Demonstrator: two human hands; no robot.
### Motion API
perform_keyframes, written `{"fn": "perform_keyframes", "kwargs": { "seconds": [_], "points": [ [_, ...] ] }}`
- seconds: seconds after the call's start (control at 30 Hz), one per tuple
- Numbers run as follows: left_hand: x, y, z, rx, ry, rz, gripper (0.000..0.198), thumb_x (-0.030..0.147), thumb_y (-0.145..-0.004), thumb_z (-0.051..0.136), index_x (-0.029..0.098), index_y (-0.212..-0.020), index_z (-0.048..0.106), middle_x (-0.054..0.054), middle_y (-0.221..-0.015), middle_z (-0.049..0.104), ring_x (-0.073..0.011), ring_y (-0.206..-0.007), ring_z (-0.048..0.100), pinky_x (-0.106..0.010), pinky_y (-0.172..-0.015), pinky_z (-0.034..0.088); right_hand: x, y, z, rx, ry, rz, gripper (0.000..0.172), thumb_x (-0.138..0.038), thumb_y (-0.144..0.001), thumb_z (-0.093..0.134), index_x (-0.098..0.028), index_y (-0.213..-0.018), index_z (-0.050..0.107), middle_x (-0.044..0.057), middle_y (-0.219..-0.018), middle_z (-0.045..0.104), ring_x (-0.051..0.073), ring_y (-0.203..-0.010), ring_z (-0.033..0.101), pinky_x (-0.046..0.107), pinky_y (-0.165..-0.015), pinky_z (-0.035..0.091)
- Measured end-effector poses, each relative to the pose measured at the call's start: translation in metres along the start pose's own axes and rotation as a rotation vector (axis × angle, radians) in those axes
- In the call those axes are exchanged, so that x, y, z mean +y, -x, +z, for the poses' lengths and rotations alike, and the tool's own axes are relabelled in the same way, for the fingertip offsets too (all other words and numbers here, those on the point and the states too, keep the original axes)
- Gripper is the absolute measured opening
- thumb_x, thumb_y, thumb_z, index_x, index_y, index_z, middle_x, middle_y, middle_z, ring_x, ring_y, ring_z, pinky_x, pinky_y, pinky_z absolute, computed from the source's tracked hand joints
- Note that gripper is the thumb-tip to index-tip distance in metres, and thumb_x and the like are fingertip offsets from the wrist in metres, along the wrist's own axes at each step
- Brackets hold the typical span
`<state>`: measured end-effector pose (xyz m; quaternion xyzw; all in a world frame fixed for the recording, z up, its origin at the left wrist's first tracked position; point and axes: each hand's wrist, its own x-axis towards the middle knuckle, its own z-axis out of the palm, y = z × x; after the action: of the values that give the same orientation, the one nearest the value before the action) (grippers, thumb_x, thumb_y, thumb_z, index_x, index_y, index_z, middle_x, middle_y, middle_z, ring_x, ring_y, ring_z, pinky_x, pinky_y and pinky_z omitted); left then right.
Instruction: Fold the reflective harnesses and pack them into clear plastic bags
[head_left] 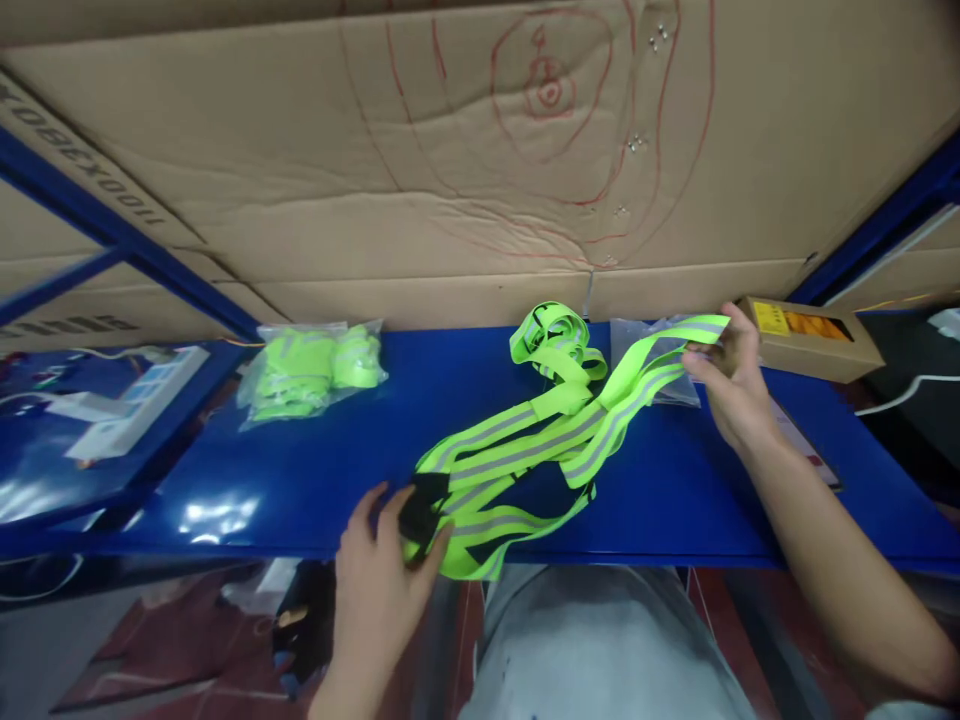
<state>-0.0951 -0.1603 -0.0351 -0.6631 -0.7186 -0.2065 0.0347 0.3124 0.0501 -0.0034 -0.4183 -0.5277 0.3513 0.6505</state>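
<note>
A neon yellow-green reflective harness [525, 440] with grey stripes lies spread across the blue shelf between my hands. My left hand [386, 570] is curled around its black end piece [424, 505] at the front edge. On the right, my right hand [731, 375] pinches the far ends of the straps and lifts them a little off the surface. A rolled bundle of the same strap [555, 335] sits behind the middle of the harness, seemingly touching it.
A clear bag of folded neon straps [315, 370] lies at the back left. Beside my right hand stand a cardboard box with a window [814, 335] and a flat clear bag [664, 385]. A white power strip [139, 405] is far left. Cardboard [450, 150] walls the back of the blue shelf [315, 480].
</note>
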Motion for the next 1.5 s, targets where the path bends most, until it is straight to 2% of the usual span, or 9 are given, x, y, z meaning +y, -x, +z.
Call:
{"fn": "perform_keyframes", "kwargs": {
  "seconds": [0.1,0.2,0.4,0.6,0.73,0.87,1.07,1.33,1.5],
  "points": [
    [-0.005,0.002,0.001,0.014,0.141,-0.177,0.052,0.049,-0.095,0.062,0.021,-0.138,0.050,-0.016,-0.122,0.067,-0.0361,-0.108,0.068,-0.051,-0.085,0.060,-0.005,0.006,-0.004,-0.143,0.185,-0.071,0.044,-0.059,-0.095,0.062,-0.030,-0.128,0.066,0.004,-0.104,0.068,0.019,-0.082,0.063,0.033,-0.073,0.050],
    [-0.001,-0.001,-0.009,0.100,0.334,-0.314,0.041,0.042,-0.098,0.060,0.027,-0.135,0.055,-0.010,-0.128,0.067,-0.0299,-0.115,0.068,-0.045,-0.095,0.058,-0.006,0.013,-0.001,-0.210,0.494,-0.082,0.045,-0.062,-0.099,0.054,-0.025,-0.094,0.077,0.001,-0.069,0.064,0.019,-0.058,0.055,0.033,-0.059,0.043],
    [0.037,-0.045,-0.050,0.288,0.534,-0.220,0.033,0.037,-0.097,0.063,0.028,-0.129,0.065,-0.006,-0.133,0.066,-0.0280,-0.124,0.063,-0.044,-0.110,0.050,-0.016,0.028,0.024,-0.339,0.783,-0.366,0.040,-0.044,-0.096,0.065,-0.030,-0.134,0.065,0.009,-0.128,0.070,0.028,-0.100,0.068,0.044,-0.090,0.052],
    [0.071,-0.153,-0.026,-0.214,0.812,0.363,0.031,0.034,-0.098,0.061,0.021,-0.127,0.064,-0.008,-0.126,0.071,-0.0244,-0.115,0.068,-0.035,-0.098,0.056,-0.031,0.038,0.063,-0.611,0.625,-0.508,0.059,-0.047,-0.098,0.063,-0.027,-0.151,0.045,0.014,-0.151,0.056,0.035,-0.140,0.050,0.054,-0.114,0.037],
    [0.091,-0.191,0.003,-0.409,0.761,0.622,0.029,0.026,-0.098,0.056,0.020,-0.126,0.062,-0.008,-0.123,0.071,-0.0210,-0.114,0.069,-0.033,-0.098,0.054,-0.016,0.041,0.084,-0.631,0.519,-0.281,0.024,-0.045,-0.101,0.057,-0.023,-0.100,0.066,0.007,-0.094,0.074,0.026,-0.091,0.069,0.042,-0.090,0.049],
    [0.102,-0.180,0.025,-0.295,0.475,0.677,0.038,0.023,-0.094,0.059,0.022,-0.132,0.057,-0.007,-0.124,0.069,-0.0208,-0.109,0.070,-0.033,-0.095,0.055,0.001,0.047,0.085,-0.588,0.482,-0.155,0.032,-0.043,-0.102,0.054,-0.023,-0.077,0.053,-0.003,-0.066,0.057,0.016,-0.062,0.056,0.028,-0.060,0.041],
    [0.105,-0.160,0.041,-0.017,0.029,0.787,0.024,0.030,-0.097,0.059,0.021,-0.119,0.063,-0.010,-0.118,0.070,-0.0241,-0.094,0.072,-0.036,-0.081,0.054,0.009,0.055,0.081,-0.598,0.530,-0.173,0.027,-0.040,-0.103,0.053,-0.024,-0.082,0.049,0.000,-0.075,0.059,0.017,-0.069,0.056,0.030,-0.067,0.038],
    [0.101,-0.161,0.035,-0.066,-0.127,1.097,0.012,0.028,-0.101,0.058,0.018,-0.097,0.063,-0.006,-0.090,0.069,-0.0236,-0.084,0.067,-0.037,-0.071,0.044,0.009,0.062,0.085,-0.698,0.726,-0.374,0.034,-0.034,-0.107,0.044,-0.024,-0.074,0.043,0.001,-0.069,0.057,0.020,-0.069,0.055,0.034,-0.072,0.032],
    [0.099,-0.163,0.034,-0.078,-0.086,1.026,0.016,0.032,-0.099,0.062,0.017,-0.102,0.063,-0.006,-0.095,0.071,-0.0236,-0.086,0.069,-0.036,-0.072,0.046,0.005,0.060,0.085,-0.663,0.698,-0.347,0.035,-0.034,-0.107,0.045,-0.024,-0.074,0.044,0.001,-0.068,0.058,0.020,-0.068,0.056,0.033,-0.071,0.033]
  ]
}}
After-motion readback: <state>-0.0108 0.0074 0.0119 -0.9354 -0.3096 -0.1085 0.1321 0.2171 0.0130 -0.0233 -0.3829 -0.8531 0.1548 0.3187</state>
